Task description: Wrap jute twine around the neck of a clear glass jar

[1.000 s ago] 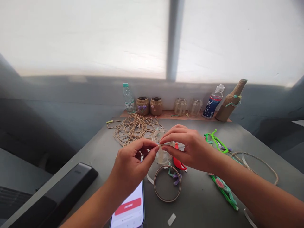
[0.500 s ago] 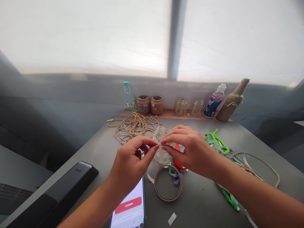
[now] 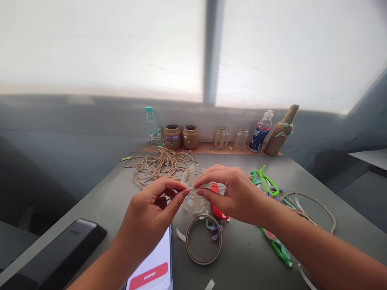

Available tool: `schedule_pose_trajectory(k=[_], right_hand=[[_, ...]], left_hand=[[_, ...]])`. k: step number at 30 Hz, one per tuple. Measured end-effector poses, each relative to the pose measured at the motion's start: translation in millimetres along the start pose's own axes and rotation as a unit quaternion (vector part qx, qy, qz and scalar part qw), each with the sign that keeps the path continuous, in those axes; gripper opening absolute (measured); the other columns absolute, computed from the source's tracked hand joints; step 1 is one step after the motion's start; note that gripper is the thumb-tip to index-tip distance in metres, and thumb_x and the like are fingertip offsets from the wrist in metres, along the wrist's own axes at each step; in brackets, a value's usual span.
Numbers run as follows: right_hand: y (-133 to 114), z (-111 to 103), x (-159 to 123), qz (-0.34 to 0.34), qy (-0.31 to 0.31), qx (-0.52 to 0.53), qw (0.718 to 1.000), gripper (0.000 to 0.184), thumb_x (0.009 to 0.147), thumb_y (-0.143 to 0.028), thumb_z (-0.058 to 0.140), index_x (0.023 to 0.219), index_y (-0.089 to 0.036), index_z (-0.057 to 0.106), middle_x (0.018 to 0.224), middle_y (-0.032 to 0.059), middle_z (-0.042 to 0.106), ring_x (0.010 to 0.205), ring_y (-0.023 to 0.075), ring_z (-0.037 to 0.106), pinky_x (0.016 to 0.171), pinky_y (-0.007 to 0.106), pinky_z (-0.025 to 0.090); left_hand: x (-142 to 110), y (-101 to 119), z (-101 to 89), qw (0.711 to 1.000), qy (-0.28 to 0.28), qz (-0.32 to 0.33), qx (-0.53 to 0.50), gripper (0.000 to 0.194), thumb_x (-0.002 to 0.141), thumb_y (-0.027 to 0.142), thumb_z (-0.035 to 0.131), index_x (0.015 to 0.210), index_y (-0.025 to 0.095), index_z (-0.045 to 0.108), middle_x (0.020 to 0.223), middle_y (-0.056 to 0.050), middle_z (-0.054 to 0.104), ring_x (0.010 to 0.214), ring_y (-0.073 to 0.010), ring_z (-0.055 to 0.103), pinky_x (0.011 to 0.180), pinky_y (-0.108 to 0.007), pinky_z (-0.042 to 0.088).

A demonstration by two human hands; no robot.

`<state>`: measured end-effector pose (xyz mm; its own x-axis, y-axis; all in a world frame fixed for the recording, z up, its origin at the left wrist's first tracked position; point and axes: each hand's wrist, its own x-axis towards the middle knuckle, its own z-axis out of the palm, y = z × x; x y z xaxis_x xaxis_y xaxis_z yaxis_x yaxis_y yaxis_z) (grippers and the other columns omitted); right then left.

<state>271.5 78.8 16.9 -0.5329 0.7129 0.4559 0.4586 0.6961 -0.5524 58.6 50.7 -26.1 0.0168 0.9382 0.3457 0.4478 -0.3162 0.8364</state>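
My left hand [image 3: 154, 211] and my right hand [image 3: 234, 193] meet fingertip to fingertip at the middle of the head view. Each pinches a thin tan strand that looks like twine; the fingers hide most of it. Just behind the fingertips stands a clear jar [image 3: 196, 207], partly covered by my hands, with a pale strip down its side. A red-handled tool [image 3: 218, 207], its kind partly hidden, lies under my right hand. Nearer to me is a roll of tape [image 3: 186, 241], with teal and purple pipe cleaners [image 3: 215, 231] showing inside and beside the ring.
Loose twine [image 3: 163, 163] is heaped at the back left. Along the back stand a water bottle [image 3: 153, 131], two twine-wrapped jars [image 3: 191, 137], two clear jars [image 3: 221, 138], a blue-labelled bottle [image 3: 260, 135] and a wrapped bottle [image 3: 279, 135]. A phone [image 3: 154, 257] and black case [image 3: 60, 253] lie left.
The view has turned slightly right, so everything sits further left. My fingertips stay together in front of the jar, with only a slight shift.
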Motion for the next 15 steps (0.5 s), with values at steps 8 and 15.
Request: schedule_pose_trajectory(k=[8,15], right_hand=[[4.3,13.2,-4.3,-0.029,0.039,-0.024,0.999,0.027,0.094,-0.021,0.07,0.121,-0.021,0.065,0.096,0.0015,0.077,0.094,0.0188,0.069,0.088,0.031,0.052],[-1.6,-0.5,0.7,-0.025,-0.043,-0.022,0.999,0.012,0.097,-0.016,0.064,0.102,-0.021,0.074,0.097,0.0042,0.077,0.098,0.0201,0.068,0.087,0.032,0.053]], left_hand=[[0.9,2.9,-3.4,1.0,0.007,-0.001,-0.003,0.014,0.087,0.04,0.074,0.09,0.026,0.072,0.075,0.004,0.072,0.057,-0.0119,0.062,0.05,-0.021,0.048],[0.1,2.5,-4.6,1.0,0.006,0.006,0.004,0.015,0.087,0.04,0.075,0.09,0.026,0.073,0.075,0.003,0.072,0.059,-0.013,0.061,0.052,-0.024,0.048]])
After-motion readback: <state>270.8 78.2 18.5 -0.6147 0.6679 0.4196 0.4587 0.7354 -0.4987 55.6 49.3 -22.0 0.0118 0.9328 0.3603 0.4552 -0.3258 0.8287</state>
